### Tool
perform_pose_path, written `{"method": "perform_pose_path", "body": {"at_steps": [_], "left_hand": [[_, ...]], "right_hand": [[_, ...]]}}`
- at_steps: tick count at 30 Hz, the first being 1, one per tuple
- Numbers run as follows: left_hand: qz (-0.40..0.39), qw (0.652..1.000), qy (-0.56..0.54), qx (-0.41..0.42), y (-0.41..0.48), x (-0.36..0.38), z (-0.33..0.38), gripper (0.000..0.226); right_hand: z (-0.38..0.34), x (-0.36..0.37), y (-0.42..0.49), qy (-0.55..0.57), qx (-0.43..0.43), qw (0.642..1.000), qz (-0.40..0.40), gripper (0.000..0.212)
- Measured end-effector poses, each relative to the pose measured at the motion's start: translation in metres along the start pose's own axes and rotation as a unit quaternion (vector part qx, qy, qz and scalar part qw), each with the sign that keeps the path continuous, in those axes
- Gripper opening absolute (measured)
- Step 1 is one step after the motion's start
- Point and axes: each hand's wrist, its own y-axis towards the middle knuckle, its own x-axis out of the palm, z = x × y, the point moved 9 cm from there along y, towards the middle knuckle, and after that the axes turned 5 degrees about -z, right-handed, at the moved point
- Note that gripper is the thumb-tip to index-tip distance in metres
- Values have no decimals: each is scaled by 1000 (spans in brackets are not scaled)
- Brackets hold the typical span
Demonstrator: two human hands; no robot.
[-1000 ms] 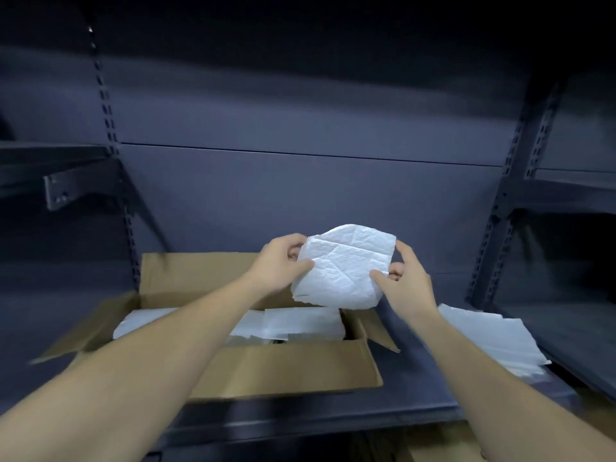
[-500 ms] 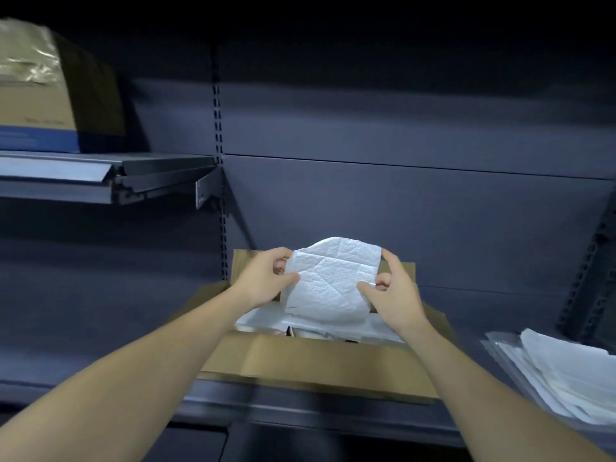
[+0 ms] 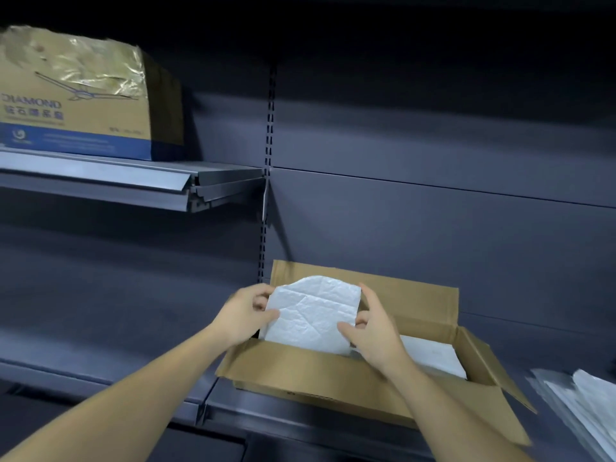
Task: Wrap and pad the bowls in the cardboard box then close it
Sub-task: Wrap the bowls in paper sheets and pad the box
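An open cardboard box [image 3: 320,378] stands on the dark shelf with its flaps spread. Over its left end I hold a rounded bundle wrapped in white paper [image 3: 311,313]; whatever is inside is hidden by the wrap. My left hand [image 3: 245,311] grips the bundle's left edge and my right hand [image 3: 373,331] grips its right edge, thumbs on the front. The bundle's lower edge dips below the box's front wall. More white paper [image 3: 430,356] lies inside the box to the right.
A stack of white paper sheets [image 3: 586,401] lies on the shelf right of the box. An upper shelf [image 3: 126,181] at the left carries a printed carton [image 3: 76,95]. A slotted upright [image 3: 268,181] runs down the back panel behind the box.
The camera swung left, bringing the upper shelf and carton into view. Both hands lowered the wrapped bundle from above the box down into its left end.
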Motion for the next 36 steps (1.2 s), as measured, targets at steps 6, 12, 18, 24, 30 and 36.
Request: {"method": "perform_pose_path", "body": {"at_steps": [6,12,18,24,30,36], "left_hand": [[-10,1000,21,-10,-2,-16,-23,27],[-44,995,83,-24,4,-14,-38,31],[-93,986,136,-20,13,2,-39,57],[-92,982,166,-16,25,6,-36,59],[-137,958,248,-49,39,12,-40,62],[-185,859,478,0,46,32,-19,57]], "right_hand": [[-2,25,5,-48,8,998,-47,91],[7,40,8,-87,34,992,-88,92],[19,39,17,-130,69,982,-121,87],[26,42,22,-129,85,975,-159,72],[30,40,33,-127,89,981,-117,71],[34,47,42,-214,79,966,-125,63]]}}
